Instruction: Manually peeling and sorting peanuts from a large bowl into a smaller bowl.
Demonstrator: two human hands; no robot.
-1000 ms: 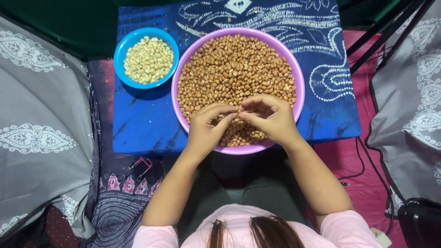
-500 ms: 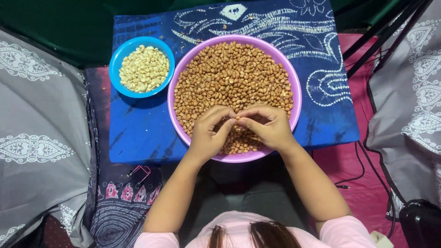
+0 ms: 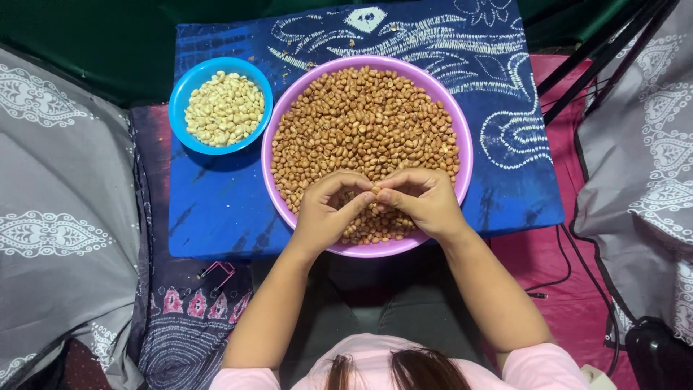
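Over purple bowl [image 3: 465, 170], peanut [image 3: 375, 191] between fingers [image 3: 393, 196].

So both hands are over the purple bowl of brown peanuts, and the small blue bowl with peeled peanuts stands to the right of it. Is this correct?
Not quite. In the head view the blue bowl with peeled peanuts stands to the left of the purple bowl, not the right. The rest holds: the left hand and right hand are over the purple bowl of brown peanuts.

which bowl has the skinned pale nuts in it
The small blue bowl, left of the big purple bowl. Its nuts are pale cream; the purple one's are brown, and both hands work over it.
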